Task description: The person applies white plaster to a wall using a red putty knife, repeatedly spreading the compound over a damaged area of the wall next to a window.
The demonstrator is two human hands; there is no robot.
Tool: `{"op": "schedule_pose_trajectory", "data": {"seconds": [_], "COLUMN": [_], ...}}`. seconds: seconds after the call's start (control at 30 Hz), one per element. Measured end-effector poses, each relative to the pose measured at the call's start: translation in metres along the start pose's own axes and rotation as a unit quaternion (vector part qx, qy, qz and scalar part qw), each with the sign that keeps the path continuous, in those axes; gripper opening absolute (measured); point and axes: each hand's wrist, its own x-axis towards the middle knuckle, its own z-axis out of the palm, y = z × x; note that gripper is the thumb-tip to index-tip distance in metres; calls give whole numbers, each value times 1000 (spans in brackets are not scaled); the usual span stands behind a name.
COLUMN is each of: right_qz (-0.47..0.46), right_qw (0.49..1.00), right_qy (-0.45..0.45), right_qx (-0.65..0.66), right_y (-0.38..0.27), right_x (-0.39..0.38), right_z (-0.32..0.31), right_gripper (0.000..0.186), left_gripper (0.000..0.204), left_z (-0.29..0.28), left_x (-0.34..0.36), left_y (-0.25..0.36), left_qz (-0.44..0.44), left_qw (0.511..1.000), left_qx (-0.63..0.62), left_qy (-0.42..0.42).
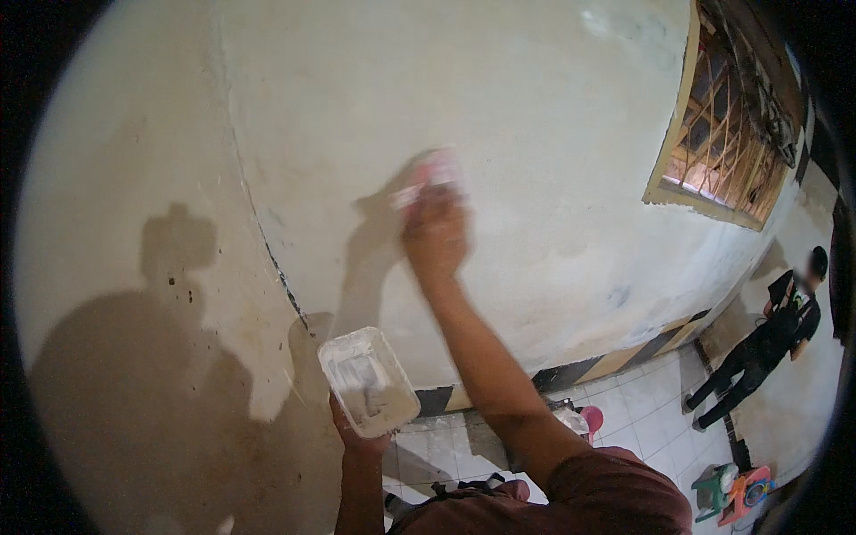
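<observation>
My right hand (436, 234) is raised against the pale wall (330, 107), its fingers closed on a pinkish-red putty scraper (437, 169) smeared with white. Motion blurs both the hand and the scraper, whose flat end lies at the wall surface. Lower and to the left, my left hand (357, 437) grips a clear rectangular plastic tub (370, 383) from below, tilted so that its inside shows. White putty (374, 397) coats the tub's walls and bottom. Most of the left fingers are hidden behind the tub.
A dark crack (267, 250) runs down the wall on the left. At the upper right is a barred window (727, 134). A person in dark clothes (771, 334) stands on the tiled floor (629, 406) at the far right, near green and red plastic stools (736, 490). A pink dipper (591, 418) sits low by the wall.
</observation>
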Motion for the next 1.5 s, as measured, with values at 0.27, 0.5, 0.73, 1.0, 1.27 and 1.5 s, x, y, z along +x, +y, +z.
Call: {"op": "schedule_pose_trajectory", "data": {"seconds": [0.27, 0.5, 0.73, 1.0, 1.27, 1.5], "right_qz": [-176, -303, -190, 218, -28, -264], "right_qw": [948, 893, 953, 968, 918, 945], "right_qy": [-133, -300, -160, 57, -299, -41], "right_qx": [231, 145, 174, 110, 260, 188], "right_y": [-36, 97, 100, 70, -97, -20], "right_x": [-26, -44, -70, 37, -72, 50], "right_z": [-49, -1, -72, -42, -21, -46], "right_gripper": [49, 44, 30, 23, 46, 52], "left_gripper": [54, 48, 49, 53, 55, 54], "left_z": [-10, -16, -1, -30, -20, -14], "left_x": [2, 2, 4, -1, 2, -4], "left_y": [12, 6, 14, 12, 19, 14], "left_qz": [20, -2, 27, 26, 16, 37], "left_qw": [999, 1000, 998, 999, 1000, 997], "left_qx": [-34, -22, -43, -45, -3, 67], "left_qy": [-3, -22, 33, -13, 21, 0]}}
